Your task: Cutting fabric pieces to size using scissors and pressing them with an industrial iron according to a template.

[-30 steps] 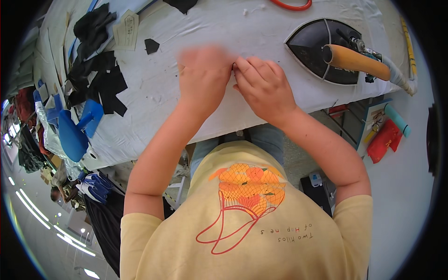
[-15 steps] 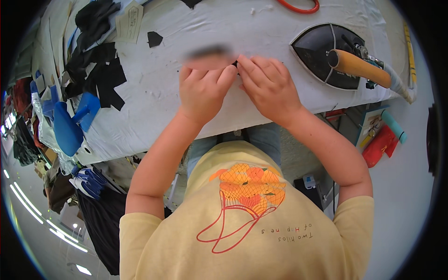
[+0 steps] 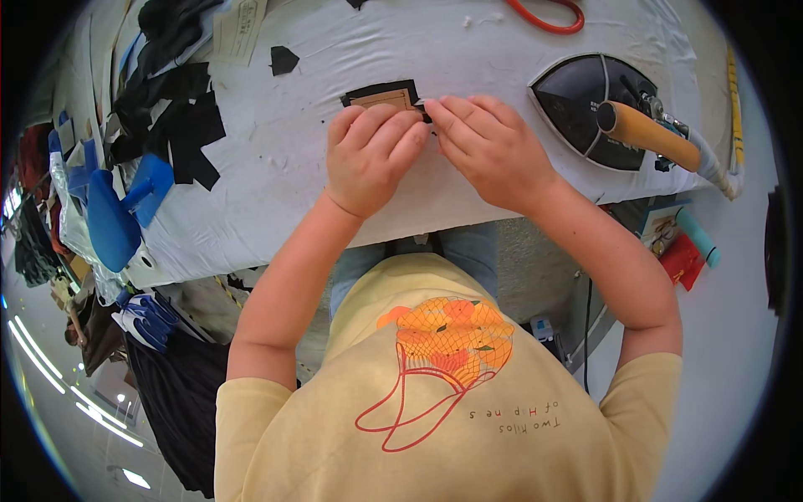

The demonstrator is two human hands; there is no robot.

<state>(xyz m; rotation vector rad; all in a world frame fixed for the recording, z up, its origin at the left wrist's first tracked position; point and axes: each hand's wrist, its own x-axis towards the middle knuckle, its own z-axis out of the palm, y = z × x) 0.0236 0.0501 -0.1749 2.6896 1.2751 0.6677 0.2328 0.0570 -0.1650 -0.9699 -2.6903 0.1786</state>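
Note:
On the white-covered table a small black fabric piece (image 3: 378,87) lies under a brown card template (image 3: 386,99), its black border showing along the far side. My left hand (image 3: 375,155) is closed, its curled fingers over the near edge of card and fabric, pressing them down. My right hand (image 3: 495,152) is closed too, thumb and forefinger at the right end of the black fabric beside the left thumb. What lies under the fingers is hidden.
At the right an iron (image 3: 590,109) with a wooden handle rests on the table. Red-handled scissors (image 3: 552,23) lie at the far edge. Black fabric scraps (image 3: 188,125), a small black piece (image 3: 283,60), a paper pattern (image 3: 241,32) and a blue tool (image 3: 115,222) are at the left.
The whole view has shifted slightly. The black fabric and brown card, blurred before, now show clearly. Both hands stay together at the piece with only slight finger movement.

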